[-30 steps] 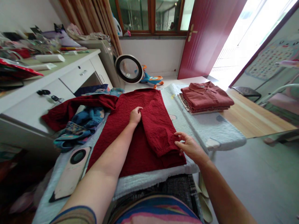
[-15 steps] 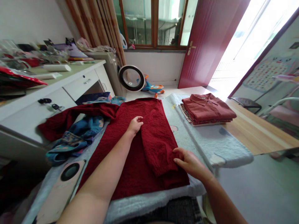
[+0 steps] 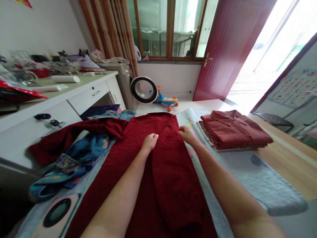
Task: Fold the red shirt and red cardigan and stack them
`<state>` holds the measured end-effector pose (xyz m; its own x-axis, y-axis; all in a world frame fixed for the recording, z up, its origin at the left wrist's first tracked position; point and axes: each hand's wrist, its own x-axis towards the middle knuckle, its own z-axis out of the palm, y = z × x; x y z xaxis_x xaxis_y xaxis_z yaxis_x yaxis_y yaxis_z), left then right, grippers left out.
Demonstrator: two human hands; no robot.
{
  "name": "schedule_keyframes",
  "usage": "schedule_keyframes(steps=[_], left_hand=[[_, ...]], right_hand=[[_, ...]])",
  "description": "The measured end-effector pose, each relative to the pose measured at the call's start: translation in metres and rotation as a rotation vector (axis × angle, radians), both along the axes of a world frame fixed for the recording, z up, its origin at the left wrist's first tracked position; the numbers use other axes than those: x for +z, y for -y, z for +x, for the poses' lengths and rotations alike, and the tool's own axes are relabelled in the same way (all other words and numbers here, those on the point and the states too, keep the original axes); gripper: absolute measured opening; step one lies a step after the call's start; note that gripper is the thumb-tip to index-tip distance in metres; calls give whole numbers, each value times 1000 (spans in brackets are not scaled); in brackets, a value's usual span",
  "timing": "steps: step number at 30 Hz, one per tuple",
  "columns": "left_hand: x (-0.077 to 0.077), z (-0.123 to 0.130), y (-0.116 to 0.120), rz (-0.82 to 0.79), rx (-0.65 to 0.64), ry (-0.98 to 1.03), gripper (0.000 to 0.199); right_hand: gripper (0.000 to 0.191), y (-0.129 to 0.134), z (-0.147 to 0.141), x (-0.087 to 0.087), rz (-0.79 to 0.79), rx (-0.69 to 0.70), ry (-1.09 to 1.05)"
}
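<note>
A dark red textured garment lies spread over the light blue cloth, its right sleeve folded down along the body. The other sleeve stretches left over a blue patterned garment. My left hand rests on the upper middle of the red garment, beside the folded sleeve, its fingers closed together; anything pinched is too small to make out. My right hand is at the garment's upper right edge, fingers curled together, and whether it pinches fabric is unclear.
Folded reddish shirts are stacked on the light blue cloth at right. A phone lies at lower left. A white desk with clutter stands left. Behind are a round washer door and a red door.
My right hand has moved from the cuff up to the garment's upper right edge. My left hand's fingers have closed more. The view has shifted, with the garment now extending lower in it.
</note>
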<state>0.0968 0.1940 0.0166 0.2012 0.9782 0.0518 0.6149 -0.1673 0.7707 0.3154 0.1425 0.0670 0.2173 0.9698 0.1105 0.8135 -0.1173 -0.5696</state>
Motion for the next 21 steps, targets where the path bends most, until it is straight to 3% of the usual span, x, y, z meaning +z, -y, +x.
schedule_keyframes(steps=[5, 10, 15, 21], left_hand=[[-12, 1, 1, 39, -6, -83, 18], [-8, 2, -1, 39, -50, -194, 18], [-2, 5, -1, 19, -35, -224, 18], [0, 0, 1, 8, 17, -350, 14]], right_hand=[[30, -76, 1, -11, 13, -82, 51], [33, -129, 6, -23, -26, -178, 79], [34, -157, 8, -34, -62, -258, 96], [33, -167, 12, -44, -19, -326, 91]])
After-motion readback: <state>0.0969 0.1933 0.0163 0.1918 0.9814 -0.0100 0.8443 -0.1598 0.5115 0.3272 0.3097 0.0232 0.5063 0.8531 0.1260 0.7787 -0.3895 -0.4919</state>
